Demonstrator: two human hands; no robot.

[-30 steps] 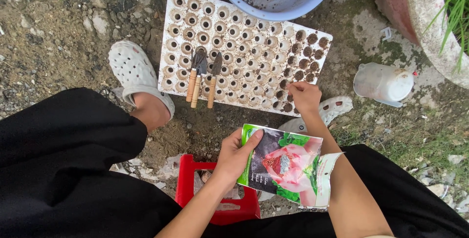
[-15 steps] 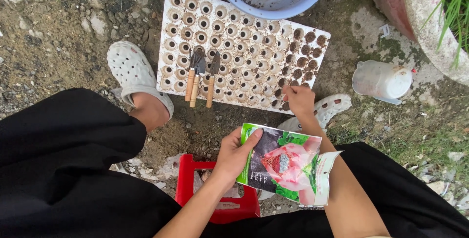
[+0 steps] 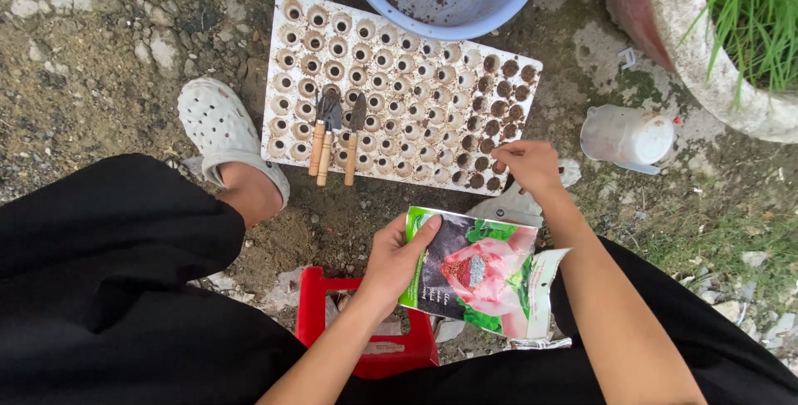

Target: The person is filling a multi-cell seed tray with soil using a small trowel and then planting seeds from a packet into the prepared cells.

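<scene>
Head view, looking straight down: the left hand grips a printed seed packet by its left edge, thumb on the front, holding it flat and tilted just above a red stool. The packet's long axis runs left to right, with its torn open end toward the right, beneath the right forearm. The right hand is pinched shut, fingertips drawn together over the near right corner of the white seedling tray; whether it holds a seed cannot be told, as anything between the fingers is too small to see. The tray lies just beyond the right hand, its long axis left to right, so the right hand is plainly the nearer one. Cells at the right end look dark with soil; the others look pale. Three small wooden-handled tools lie on the tray's left part. A blue basin with soil sits beyond, cut off at the top. A clear jug lies to the right.
</scene>
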